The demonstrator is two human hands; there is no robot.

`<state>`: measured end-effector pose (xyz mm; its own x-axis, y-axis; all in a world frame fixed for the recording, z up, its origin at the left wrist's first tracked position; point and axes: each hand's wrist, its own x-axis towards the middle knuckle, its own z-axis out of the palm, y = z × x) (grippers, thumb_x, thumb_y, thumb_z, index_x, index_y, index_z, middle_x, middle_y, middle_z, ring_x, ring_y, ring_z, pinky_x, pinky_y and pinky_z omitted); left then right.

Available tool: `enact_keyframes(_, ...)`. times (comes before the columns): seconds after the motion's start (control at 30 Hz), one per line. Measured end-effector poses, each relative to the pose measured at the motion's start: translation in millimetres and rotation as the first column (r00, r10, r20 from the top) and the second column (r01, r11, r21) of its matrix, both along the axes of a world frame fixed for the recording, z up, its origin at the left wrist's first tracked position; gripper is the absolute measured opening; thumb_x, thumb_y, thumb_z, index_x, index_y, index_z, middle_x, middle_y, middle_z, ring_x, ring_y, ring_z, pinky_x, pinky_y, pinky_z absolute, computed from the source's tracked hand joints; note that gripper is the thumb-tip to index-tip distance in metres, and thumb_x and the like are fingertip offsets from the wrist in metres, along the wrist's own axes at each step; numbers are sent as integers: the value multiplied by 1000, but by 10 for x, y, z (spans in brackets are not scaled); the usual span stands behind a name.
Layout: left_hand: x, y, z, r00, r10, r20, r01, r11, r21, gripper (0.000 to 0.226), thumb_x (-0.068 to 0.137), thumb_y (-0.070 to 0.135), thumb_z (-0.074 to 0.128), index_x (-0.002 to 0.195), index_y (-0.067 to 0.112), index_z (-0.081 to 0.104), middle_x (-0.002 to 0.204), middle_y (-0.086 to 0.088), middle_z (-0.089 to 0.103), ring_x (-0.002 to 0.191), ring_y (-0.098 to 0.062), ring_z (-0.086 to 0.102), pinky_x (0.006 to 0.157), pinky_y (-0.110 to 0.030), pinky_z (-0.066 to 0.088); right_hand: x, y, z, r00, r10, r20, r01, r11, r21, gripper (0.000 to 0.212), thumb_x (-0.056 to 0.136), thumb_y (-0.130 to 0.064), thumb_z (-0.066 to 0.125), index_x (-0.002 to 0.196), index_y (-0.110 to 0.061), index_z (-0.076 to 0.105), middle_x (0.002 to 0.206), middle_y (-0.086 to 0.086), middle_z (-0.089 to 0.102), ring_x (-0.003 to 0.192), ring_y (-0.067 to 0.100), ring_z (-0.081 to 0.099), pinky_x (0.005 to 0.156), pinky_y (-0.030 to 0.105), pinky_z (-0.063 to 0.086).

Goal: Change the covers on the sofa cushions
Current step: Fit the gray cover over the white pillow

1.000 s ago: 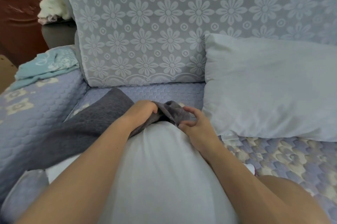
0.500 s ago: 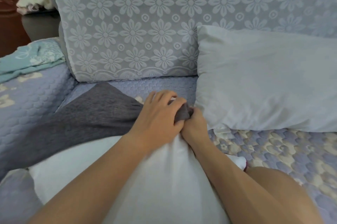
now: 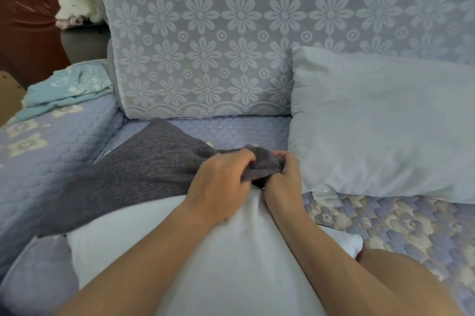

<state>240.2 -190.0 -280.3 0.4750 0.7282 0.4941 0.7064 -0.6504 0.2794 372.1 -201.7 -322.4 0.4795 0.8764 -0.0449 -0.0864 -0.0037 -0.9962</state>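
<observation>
Spanning the whole view: one sofa (image 3: 231, 130), quilted lilac seat, lace flower-patterned back. Leaning against that back at right: one uncovered pale cushion (image 3: 380, 125), long axis running left to right, touching the seat along its lower edge. Lying in the lap at centre: a second bare white cushion (image 3: 231, 251), long axis running from the body toward the sofa back, far end pointing at the back. Bunched over that far end and trailing off to the left across the seat: one grey cover (image 3: 144, 164). Draped on the left armrest: one folded teal cloth (image 3: 66, 89). Two hands, close together at the cushion's far end, nearly touching. Left hand (image 3: 221, 182): fingers curled round a gathered fold of grey cover. Right hand (image 3: 285, 176): fingers clenched on the same bunched edge, just beside the pale cushion.
</observation>
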Motion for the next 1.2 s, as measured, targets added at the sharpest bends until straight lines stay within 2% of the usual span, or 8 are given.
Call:
enact_keyframes(0.2,79,406,-3,823,388,-415,-476,870,-131,33,92,14,50,125,19,44,119,-11,54,102,-41,62,71,-41,43,-57,-2,61,992,66,111,-68,998,14,33,79,12,50,94,-18,52,84,-7,62,72,-8,56,68,14,42)
enact_keyframes(0.3,52,610,-45,855,496,-151,-500,866,12,28,88,0,53,113,10,59,111,-13,57,97,-38,61,68,-42,43,-74,5,13,929,175,327,-159,984,-75,26,82,-6,70,97,-17,51,81,-13,60,76,-4,59,62,13,41)
enact_keyframes(0.4,33,409,-202,945,195,262,-207,978,19,22,85,0,66,107,6,67,94,-9,69,86,-24,65,76,-37,52,-6,33,-78,866,208,455,-138,974,-181,24,85,-10,65,100,-19,49,81,-12,60,81,17,61,61,25,36)
enact_keyframes(0.5,-37,65,-437,972,-7,235,-14,996,88,8,90,13,69,94,6,69,80,-2,68,71,-16,63,65,-33,53,33,57,-160,852,140,504,-59,983,-173,32,88,-16,59,120,-22,61,103,-3,66,96,19,63,80,30,45)
enact_keyframes(0.73,-3,95,-344,992,125,1,-124,985,119,41,77,44,69,106,16,65,89,4,67,73,-21,64,63,-38,52,-49,-46,-41,986,-117,116,125,990,-66,20,93,-17,55,94,-35,63,86,-13,69,82,1,63,84,34,54)
enact_keyframes(0.87,17,104,-383,940,316,-130,-301,945,125,32,81,24,67,109,16,54,88,-4,59,67,-28,61,53,-35,39,-51,-77,-49,990,-127,66,128,992,-12,55,83,12,43,110,-31,64,99,-16,68,94,0,63,93,25,51)
enact_keyframes(1.0,31,354,-327,773,610,177,-578,791,-200,39,88,8,59,125,18,54,116,-7,59,97,-35,63,78,-44,48,-170,-57,-128,933,113,342,-144,987,69,62,64,13,41,100,-32,63,91,-15,67,88,7,62,83,27,50)
enact_keyframes(1.2,-47,294,-388,700,366,613,-361,922,-139,34,83,-8,62,110,10,72,111,-2,69,107,-14,64,98,-26,49,-99,-52,-111,781,361,511,-373,924,-82,38,79,-8,66,106,-32,53,90,-13,64,82,2,60,70,22,45)
